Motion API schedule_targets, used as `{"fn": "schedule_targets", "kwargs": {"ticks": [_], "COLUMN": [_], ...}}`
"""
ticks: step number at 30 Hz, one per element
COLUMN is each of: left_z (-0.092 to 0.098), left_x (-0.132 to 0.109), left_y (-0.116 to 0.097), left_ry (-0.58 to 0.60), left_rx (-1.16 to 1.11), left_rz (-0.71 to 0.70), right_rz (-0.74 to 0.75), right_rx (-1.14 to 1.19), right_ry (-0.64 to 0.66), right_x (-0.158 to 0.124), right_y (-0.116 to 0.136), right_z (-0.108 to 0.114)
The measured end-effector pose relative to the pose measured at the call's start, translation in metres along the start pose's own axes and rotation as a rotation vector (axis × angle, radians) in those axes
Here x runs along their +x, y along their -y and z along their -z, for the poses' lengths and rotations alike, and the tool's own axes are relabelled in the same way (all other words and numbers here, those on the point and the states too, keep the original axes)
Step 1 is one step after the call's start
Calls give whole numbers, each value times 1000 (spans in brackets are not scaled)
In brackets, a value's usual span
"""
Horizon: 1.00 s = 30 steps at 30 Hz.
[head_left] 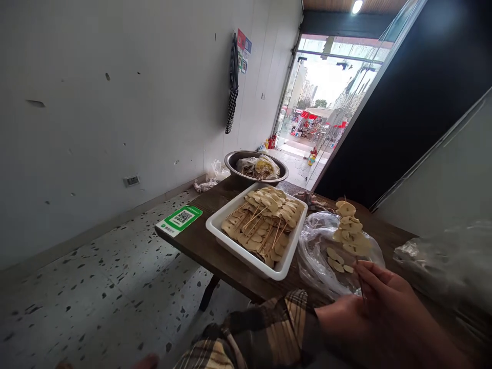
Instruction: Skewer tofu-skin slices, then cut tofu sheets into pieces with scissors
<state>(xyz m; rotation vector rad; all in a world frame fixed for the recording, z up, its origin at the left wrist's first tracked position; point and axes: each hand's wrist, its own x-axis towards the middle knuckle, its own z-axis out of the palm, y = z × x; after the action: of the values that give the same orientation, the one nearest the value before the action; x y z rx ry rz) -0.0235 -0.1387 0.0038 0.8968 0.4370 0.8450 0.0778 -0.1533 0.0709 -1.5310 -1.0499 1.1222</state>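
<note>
Skewer [350, 233] rises above right fingers [369, 272] pinching its stick [360, 288] (left hand [341, 316]: grip unclear).

- On the desk [209, 200], we see a green-and-white card [175, 231] bearing a square QR code [183, 217]; white characters run above and below it, too small for us to read surely.
- On the wall [154, 77], we make out red [241, 39], blue [248, 46] and green sheets [244, 65] with square codes; we can read no words there.
</note>
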Motion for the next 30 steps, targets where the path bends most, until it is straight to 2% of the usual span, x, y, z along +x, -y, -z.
{"fn": "schedule_targets", "kwargs": {"ticks": [4,8,11,15,16,18,21,24,25,27,30], "left_z": [21,30,33,48,52,61,68,73,75,78,78], "left_x": [-40,-80,-99,-119,-124,-134,-143,-134,-127,-106,-69], "left_y": [-12,-46,-72,-91,-96,-108,-135,-161,-168,-177,-179], "left_ry": [-86,-96,-126,-221,-234,-272,-388,-503,-509,-429,-348], "left_rx": [-77,-244,-162,-13,64,278,698,1135,1308,1622,1976], "left_rz": [65,-2,-102,-123,-119,-141,-231,-350,-378,-362,-221], "right_rz": [46,25,-61,2,23,88,150,138,135,144,151], "right_rx": [46,154,421,506,495,485,491,509,519,521,497], "right_ry": [66,176,314,532,567,540,412,337,301,206,82], "right_x": [3,-6,-23,-39,-41,-41,-37,-29,-25,-19,-11], "right_y": [-1,4,8,14,16,22,28,27,24,17,7], "right_z": [-13,-49,-86,-130,-137,-145,-137,-111,-101,-79,-53]}}
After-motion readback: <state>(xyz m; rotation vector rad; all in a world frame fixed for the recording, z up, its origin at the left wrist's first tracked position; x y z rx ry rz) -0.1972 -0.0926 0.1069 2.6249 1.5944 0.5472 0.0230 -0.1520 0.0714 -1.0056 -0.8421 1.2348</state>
